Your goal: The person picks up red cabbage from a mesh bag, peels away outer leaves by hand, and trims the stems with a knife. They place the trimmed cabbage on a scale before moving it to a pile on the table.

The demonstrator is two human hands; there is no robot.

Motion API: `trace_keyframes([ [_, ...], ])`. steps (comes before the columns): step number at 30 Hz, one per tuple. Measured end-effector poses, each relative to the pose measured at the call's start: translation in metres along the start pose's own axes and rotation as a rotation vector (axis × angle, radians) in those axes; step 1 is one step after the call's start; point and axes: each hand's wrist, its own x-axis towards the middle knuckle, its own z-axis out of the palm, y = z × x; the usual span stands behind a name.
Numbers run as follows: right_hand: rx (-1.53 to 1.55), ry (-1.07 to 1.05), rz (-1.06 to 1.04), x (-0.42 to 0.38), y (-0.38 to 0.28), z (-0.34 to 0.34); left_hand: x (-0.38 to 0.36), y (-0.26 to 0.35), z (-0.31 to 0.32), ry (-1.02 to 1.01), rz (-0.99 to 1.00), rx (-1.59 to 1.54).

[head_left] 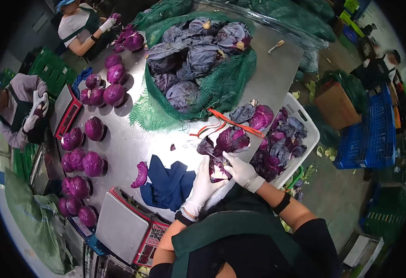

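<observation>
Both my gloved hands are on a red cabbage close to my body, its pale cut part facing up. My left hand grips it from the left side. My right hand closes on it from the right, fingers at its upper edge; a thin line near the fingers is too small to make out. Just beyond lie loose purple leaves on the metal table. A dark blue cloth and a single purple leaf lie left of my left hand.
A green net sack full of cabbages stands at the table's back. Peeled cabbages line the left, near a red scale. A white crate of leaves stands right. Two co-workers are at the left; others stand far right.
</observation>
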Motion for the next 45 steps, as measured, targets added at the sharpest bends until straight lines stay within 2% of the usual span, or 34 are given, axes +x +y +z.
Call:
trace_keyframes([
  [2,0.089,0.013,0.050,0.012,0.000,-0.005,-0.002,0.001,0.000,0.030,-0.028,0.003],
  [3,0.080,0.032,0.139,0.016,0.002,-0.004,-0.001,0.001,0.002,0.053,-0.002,0.057],
  [6,0.062,0.019,0.138,0.025,0.013,-0.009,0.010,0.000,0.004,0.036,0.004,0.049],
  [7,-0.097,0.109,0.026,0.028,0.034,0.002,0.012,0.006,-0.002,-0.014,0.002,0.071],
  [8,0.317,0.018,0.272,0.029,0.064,0.010,0.010,0.005,-0.004,-0.013,0.014,0.071],
  [10,0.510,0.007,0.577,0.024,0.082,0.009,-0.003,-0.006,-0.008,-0.017,0.084,-0.011],
  [11,0.514,0.007,0.573,0.021,0.095,0.002,-0.011,-0.028,-0.005,-0.019,0.131,-0.112],
  [13,0.770,0.257,0.771,0.023,0.104,-0.015,-0.024,-0.040,-0.008,0.001,0.005,-0.277],
  [14,0.678,0.267,0.744,0.019,0.094,-0.023,-0.030,-0.044,-0.006,0.011,-0.066,-0.372],
  [16,0.359,0.211,0.403,0.009,0.072,-0.022,-0.031,-0.030,-0.006,0.101,-0.087,-0.260],
  [18,0.232,0.143,-0.001,0.001,0.015,-0.035,-0.026,-0.014,-0.001,0.147,-0.044,-0.093],
  [19,0.087,0.073,0.047,-0.002,-0.009,-0.036,-0.024,-0.011,0.004,0.148,0.022,0.027],
  [20,-0.056,0.000,0.095,-0.005,-0.024,-0.033,-0.022,-0.002,0.002,0.109,-0.010,0.050],
  [21,-0.073,0.035,0.161,-0.005,-0.027,-0.024,-0.022,-0.006,0.003,0.112,-0.016,0.021],
  [24,0.072,0.138,0.126,-0.004,0.010,-0.009,-0.018,-0.018,-0.012,0.050,-0.055,-0.029],
  [25,0.106,0.155,0.143,-0.006,0.032,-0.005,-0.015,-0.023,-0.017,-0.003,-0.046,-0.138],
  [26,0.210,0.100,0.283,-0.011,0.060,0.001,-0.014,-0.028,-0.022,-0.053,-0.034,-0.249],
  [28,-0.005,0.050,0.413,-0.013,0.064,-0.013,-0.009,-0.040,-0.030,-0.112,-0.063,-0.388],
  [29,0.177,0.032,0.433,-0.015,0.054,-0.021,-0.008,-0.043,-0.031,-0.131,-0.062,-0.355],
  [30,0.285,0.199,0.183,-0.013,0.046,-0.015,-0.009,-0.035,-0.034,-0.161,-0.071,-0.324],
  [32,0.254,0.147,0.009,-0.002,0.005,-0.022,-0.003,-0.027,-0.031,-0.203,0.061,-0.184],
  [33,0.184,0.091,0.038,0.004,-0.012,-0.020,0.002,-0.019,-0.031,-0.231,0.116,-0.148],
  [34,0.111,0.035,0.061,0.008,-0.020,-0.019,0.004,-0.013,-0.029,-0.245,0.091,-0.140],
  [36,0.045,0.132,-0.077,0.017,-0.008,-0.011,-0.002,-0.020,-0.011,-0.104,-0.008,-0.312],
  [38,-0.104,0.044,-0.064,0.017,-0.008,-0.006,0.006,0.015,-0.017,-0.051,0.055,-0.277],
  [40,-0.243,-0.004,-0.040,0.021,-0.015,-0.014,0.003,0.027,-0.017,-0.072,-0.060,-0.120],
  [41,-0.119,0.121,-0.078,0.028,0.003,-0.009,0.002,0.017,-0.011,-0.057,-0.014,-0.042],
  [45,-0.016,0.042,0.196,0.033,0.056,0.001,0.003,-0.001,-0.025,-0.159,0.108,0.055],
])
